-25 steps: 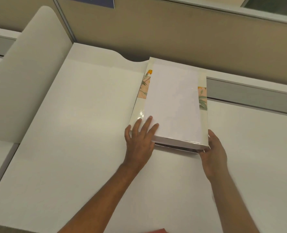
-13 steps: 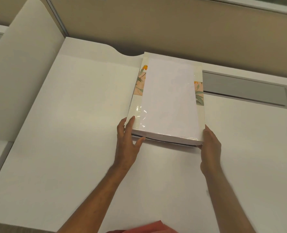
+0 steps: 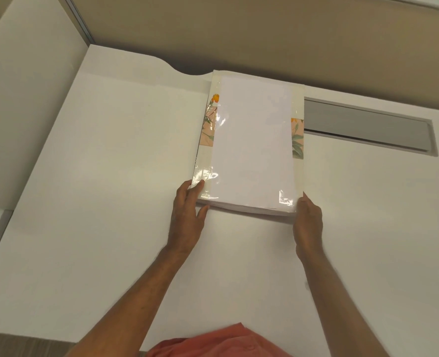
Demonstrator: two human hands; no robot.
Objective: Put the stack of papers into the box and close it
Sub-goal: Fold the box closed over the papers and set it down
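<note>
A stack of white papers [image 3: 254, 145] lies on top of a flat cream box [image 3: 297, 99] with a floral print on its sides. A glossy film shines on the near corners. Box and stack sit at the back of the white desk [image 3: 110, 176]. My left hand [image 3: 187, 217] grips the box's near left corner, fingers on top and thumb at the near edge. My right hand [image 3: 308, 225] holds the near right corner, where the papers' edge meets the box. I cannot tell whether the box is open.
A grey cable slot [image 3: 367, 127] is set into the desk just right of the box. A beige partition wall [image 3: 239, 34] runs along the back. A white divider panel [image 3: 20, 99] stands at the left. My orange shirt [image 3: 221, 341] shows at the bottom.
My left hand has slid off the top of the papers to the box's near left corner. The dark gap under the near edge has closed. The view has shifted nearer.
</note>
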